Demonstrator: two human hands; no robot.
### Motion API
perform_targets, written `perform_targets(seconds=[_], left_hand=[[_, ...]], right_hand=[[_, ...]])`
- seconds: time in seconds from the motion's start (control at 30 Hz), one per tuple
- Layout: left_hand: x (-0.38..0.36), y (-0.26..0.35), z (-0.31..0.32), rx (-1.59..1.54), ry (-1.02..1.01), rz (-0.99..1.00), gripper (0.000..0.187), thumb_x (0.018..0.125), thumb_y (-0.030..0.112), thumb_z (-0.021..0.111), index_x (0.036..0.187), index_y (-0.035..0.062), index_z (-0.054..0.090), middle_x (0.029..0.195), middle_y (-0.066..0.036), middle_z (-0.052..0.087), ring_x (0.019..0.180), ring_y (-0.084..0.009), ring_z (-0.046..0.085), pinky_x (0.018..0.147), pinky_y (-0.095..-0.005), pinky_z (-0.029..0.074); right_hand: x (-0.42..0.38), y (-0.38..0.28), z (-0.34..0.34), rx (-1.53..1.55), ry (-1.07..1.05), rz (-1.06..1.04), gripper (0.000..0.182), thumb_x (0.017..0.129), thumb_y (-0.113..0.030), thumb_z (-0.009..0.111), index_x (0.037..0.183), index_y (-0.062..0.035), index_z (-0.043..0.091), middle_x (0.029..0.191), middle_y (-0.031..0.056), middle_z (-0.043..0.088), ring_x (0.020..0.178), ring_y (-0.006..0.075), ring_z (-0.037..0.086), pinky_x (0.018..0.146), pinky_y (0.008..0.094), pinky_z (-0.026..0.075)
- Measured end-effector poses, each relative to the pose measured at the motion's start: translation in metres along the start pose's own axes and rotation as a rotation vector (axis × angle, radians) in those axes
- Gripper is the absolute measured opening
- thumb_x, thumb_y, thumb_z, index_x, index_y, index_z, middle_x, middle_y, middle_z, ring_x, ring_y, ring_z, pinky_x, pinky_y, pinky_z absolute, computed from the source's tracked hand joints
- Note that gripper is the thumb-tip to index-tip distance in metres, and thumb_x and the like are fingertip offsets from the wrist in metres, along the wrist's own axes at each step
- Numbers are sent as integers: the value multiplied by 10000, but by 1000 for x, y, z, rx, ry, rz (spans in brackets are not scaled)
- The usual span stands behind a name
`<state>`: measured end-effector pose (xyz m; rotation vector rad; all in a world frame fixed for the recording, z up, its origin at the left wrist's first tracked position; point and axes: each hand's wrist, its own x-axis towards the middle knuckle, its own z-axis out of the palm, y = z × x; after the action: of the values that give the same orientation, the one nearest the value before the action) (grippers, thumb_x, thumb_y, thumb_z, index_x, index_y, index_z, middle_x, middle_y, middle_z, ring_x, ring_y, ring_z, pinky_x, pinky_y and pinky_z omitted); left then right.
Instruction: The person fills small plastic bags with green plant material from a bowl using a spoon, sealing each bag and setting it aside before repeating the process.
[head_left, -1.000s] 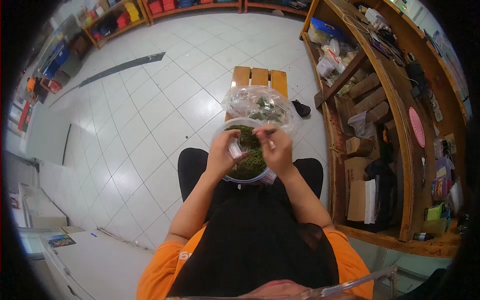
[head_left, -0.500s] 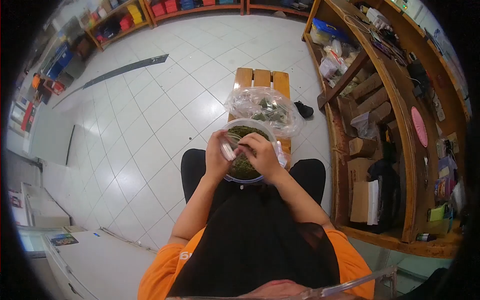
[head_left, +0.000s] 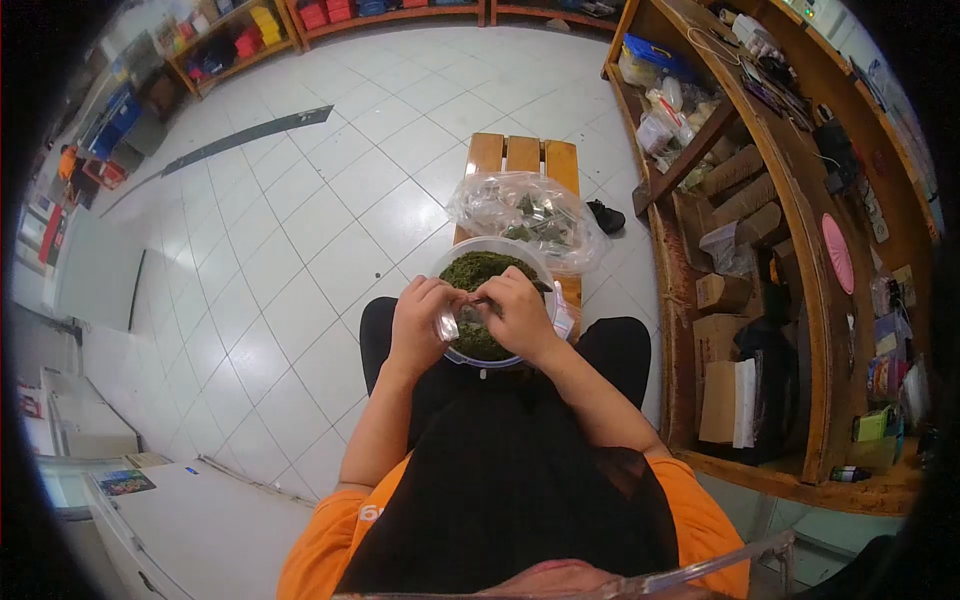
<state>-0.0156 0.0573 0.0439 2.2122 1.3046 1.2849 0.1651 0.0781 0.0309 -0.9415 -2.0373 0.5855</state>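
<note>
A round, clear tub (head_left: 548, 262) filled with green, moss-like material (head_left: 478, 264) stands between my knees. Over it, my left hand (head_left: 412, 322) is closed around a small clear plastic bag (head_left: 446, 324), which hangs below the fingers. My right hand (head_left: 522, 318) meets it at the fingertips, pinched at the bag's upper edge. A thin dark tool (head_left: 543, 287) pokes out past the knuckles of that hand; its kind does not show. Some of the moss is hidden under both hands.
Beyond the tub, a large clear bag (head_left: 530, 215) with green pieces lies on a slatted wooden bench (head_left: 523, 153). A black shoe (head_left: 607, 217) is on the floor beside it. Wooden shelving (head_left: 735, 290) with boxes stands at right. A person (head_left: 69, 165) is far left.
My left hand has turned inward and its fingertips have come together with those of my right hand. The small bag now sits lower and further left, with less of it showing.
</note>
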Motion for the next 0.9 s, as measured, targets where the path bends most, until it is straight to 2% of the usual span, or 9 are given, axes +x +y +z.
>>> perform_targets(seconds=[0.2, 0.27, 0.37, 0.43, 0.5, 0.63, 0.67, 0.77, 0.9], left_hand=[[2, -4, -10, -23, 22, -32, 118, 740, -11, 691, 826, 42, 630, 780, -75, 629, 757, -275, 571, 674, -361, 464], [-6, -16, -8, -228, -48, -247, 195, 785, 22, 698, 969, 34, 636, 907, -98, 639, 790, -245, 585, 701, -336, 468], [1, -2, -8, -169, 80, -250, 396, 826, 49, 695, 1197, 35, 558, 1112, -115, 613, 835, -211, 591, 736, -312, 465], [-2, -1, -7, -302, 81, -340, 459, 845, 72, 685, 1264, 37, 499, 1184, -110, 584, 874, -195, 592, 762, -303, 465], [-6, -4, -3, -434, 82, -434, 525, 865, 95, 674, 1332, 38, 441, 1257, -105, 554, 912, -179, 594, 788, -295, 465], [-11, -12, 11, -937, -26, -680, 484, 924, 204, 594, 1342, 23, 431, 1223, -88, 573, 924, -129, 586, 788, -262, 466], [-12, -11, 13, -1089, -111, -840, 489, 927, 234, 566, 1340, 8, 433, 1219, -88, 575, 881, -120, 583, 742, -247, 469], [-13, -5, 11, -1165, -310, -869, 455, 920, 210, 556, 1310, -6, 465, 1195, -95, 594, 953, -156, 615, 809, -283, 490], [-18, -13, 6, -1189, -407, -824, 429, 894, 145, 568, 1292, 3, 493, 1147, -87, 616, 986, -170, 613, 872, -323, 490]], right_hand=[[1, -4, 5, -108, -17, 218, 145, 802, -155, 708, 803, -26, 641, 702, 142, 585, 720, 339, 545, 669, 407, 452], [9, -3, 2, 137, -93, 273, 166, 850, -177, 678, 822, -14, 657, 661, 150, 593, 703, 305, 580, 634, 389, 453], [14, 13, -6, 191, -174, 453, 222, 903, -227, 645, 875, -10, 681, 704, 147, 648, 690, 224, 609, 618, 352, 453], [19, 25, -9, 213, -67, 513, 251, 931, -245, 624, 931, -5, 696, 813, 117, 697, 654, 158, 595, 613, 333, 461], [21, 44, 0, 707, 408, 773, 256, 938, -241, 617, 981, 0, 692, 844, 71, 697, 695, 145, 604, 637, 322, 478], [9, 27, 10, 432, 158, 517, 189, 880, -159, 692, 1001, -15, 666, 964, 36, 679, 763, 91, 558, 665, 224, 445], [5, 10, 5, 374, 103, 361, 225, 829, -99, 720, 1035, -32, 661, 941, 32, 667, 796, 131, 575, 693, 272, 475], [2, -10, 3, 171, -46, 134, 312, 768, -27, 713, 1076, -53, 672, 930, 53, 649, 836, 198, 601, 731, 321, 492], [-1, -4, -5, 114, -29, 44, 231, 689, 3, 691, 918, -13, 665, 916, 123, 634, 913, 335, 580, 811, 394, 484]])
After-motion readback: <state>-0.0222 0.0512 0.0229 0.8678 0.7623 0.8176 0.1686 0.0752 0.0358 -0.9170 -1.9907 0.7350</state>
